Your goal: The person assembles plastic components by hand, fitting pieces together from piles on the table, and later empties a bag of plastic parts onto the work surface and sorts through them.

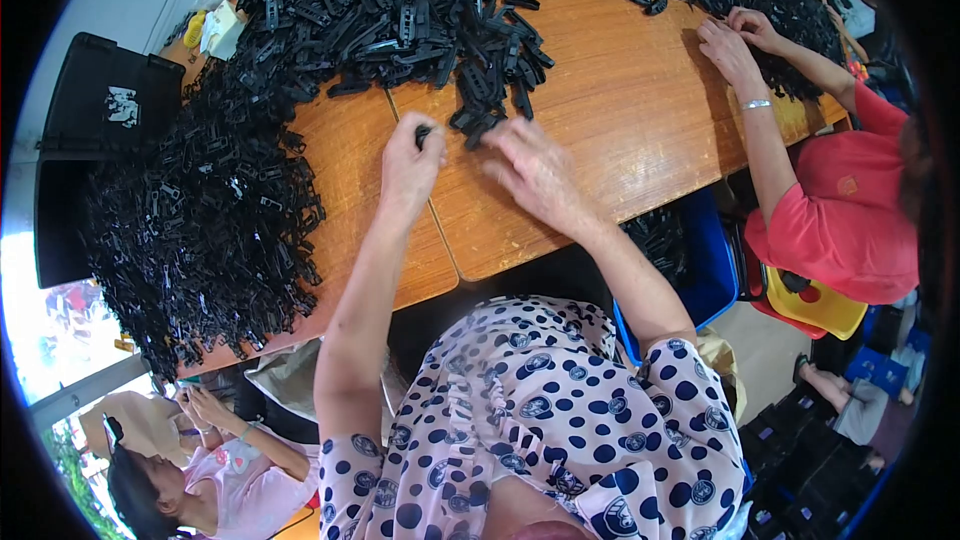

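My left hand point(410, 162) is closed around a small black plastic part point(422, 136), whose end shows between thumb and fingers. To its right, my right hand point(537, 172) reaches to the near tip of a heap of long black slotted plastic parts point(400, 10). Its fingertips are smeared by motion beside a blurred black part point(478, 133); whether they grip it cannot be made out. Both hands are over the wooden table point(600, 90), on either side of a seam in its top.
A heap of smaller black parts point(200, 230) covers the table's left end, before a black crate point(110, 105). A person in red point(840, 200) works at another black pile point(740, 0). Someone in pink point(245, 485) sits lower left. A blue bin point(705, 260) stands below the table edge.
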{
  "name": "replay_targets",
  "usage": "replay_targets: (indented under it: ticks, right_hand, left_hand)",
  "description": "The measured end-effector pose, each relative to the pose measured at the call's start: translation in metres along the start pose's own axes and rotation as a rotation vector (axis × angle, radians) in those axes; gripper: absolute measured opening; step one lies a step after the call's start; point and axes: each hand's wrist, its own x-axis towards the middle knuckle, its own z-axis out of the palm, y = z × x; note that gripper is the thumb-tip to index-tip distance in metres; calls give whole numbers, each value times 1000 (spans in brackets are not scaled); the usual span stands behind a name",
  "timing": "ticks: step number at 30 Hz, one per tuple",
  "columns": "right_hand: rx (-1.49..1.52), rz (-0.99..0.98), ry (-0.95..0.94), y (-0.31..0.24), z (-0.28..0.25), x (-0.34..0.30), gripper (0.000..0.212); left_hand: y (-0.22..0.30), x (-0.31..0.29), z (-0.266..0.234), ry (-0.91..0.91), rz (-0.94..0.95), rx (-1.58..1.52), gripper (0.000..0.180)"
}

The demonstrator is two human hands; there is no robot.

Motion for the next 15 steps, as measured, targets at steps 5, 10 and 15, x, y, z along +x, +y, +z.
replay_targets:
  ticks: [5, 10, 15]
  right_hand:
    - [-522, -219, 18, 36, -12, 24, 24]
    - [-437, -275, -104, 39, -17, 25, 24]
    - [-376, -257, -163, 35, -17, 22, 22]
  left_hand:
    - [31, 35, 18, -24, 665, 934, 22]
    - [43, 43, 5, -182, 767, 1160, 26]
    - [33, 34, -17, -191, 651, 1172, 23]
